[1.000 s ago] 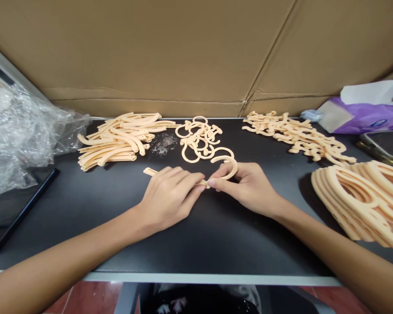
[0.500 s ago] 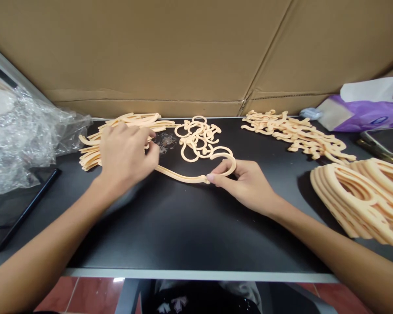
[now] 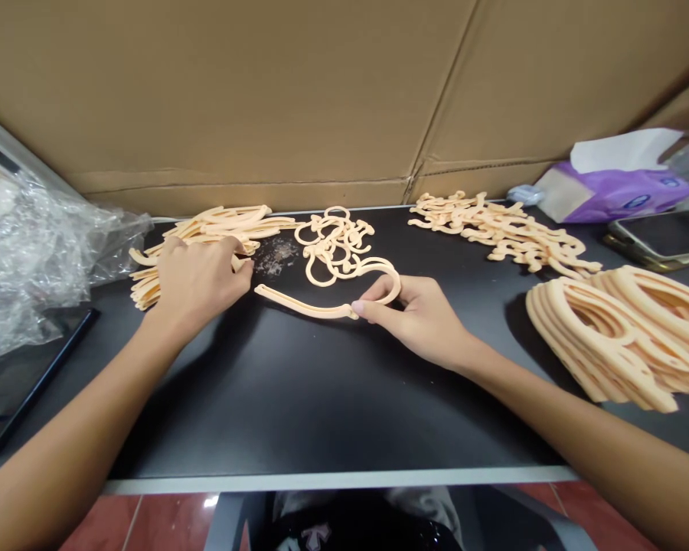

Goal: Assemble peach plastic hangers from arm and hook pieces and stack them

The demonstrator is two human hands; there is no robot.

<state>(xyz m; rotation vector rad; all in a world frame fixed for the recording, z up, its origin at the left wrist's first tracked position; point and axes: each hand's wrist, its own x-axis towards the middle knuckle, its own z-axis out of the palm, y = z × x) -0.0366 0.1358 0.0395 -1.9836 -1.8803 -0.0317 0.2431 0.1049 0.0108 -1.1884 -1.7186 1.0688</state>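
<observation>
My right hand (image 3: 419,314) pinches a peach plastic piece (image 3: 321,303), a hook with a long curved arm joined to it, lying on the black table (image 3: 321,398). My left hand (image 3: 198,283) rests palm down on the pile of curved plastic arms (image 3: 207,229) at the back left, its fingers curled onto one of them. Just behind the held piece lies a heap of ring-shaped hooks (image 3: 336,237).
Another heap of small hook parts (image 3: 499,233) lies at the back right. A stack of finished hangers (image 3: 620,329) sits on the right. Crumpled clear plastic (image 3: 28,252) is on the left, a purple tissue pack (image 3: 614,187) and a phone (image 3: 660,237) at far right. A cardboard wall (image 3: 321,99) stands behind.
My left hand let go of the joined piece and reached left and back to the pile of curved arms. My right hand kept hold of the hook end.
</observation>
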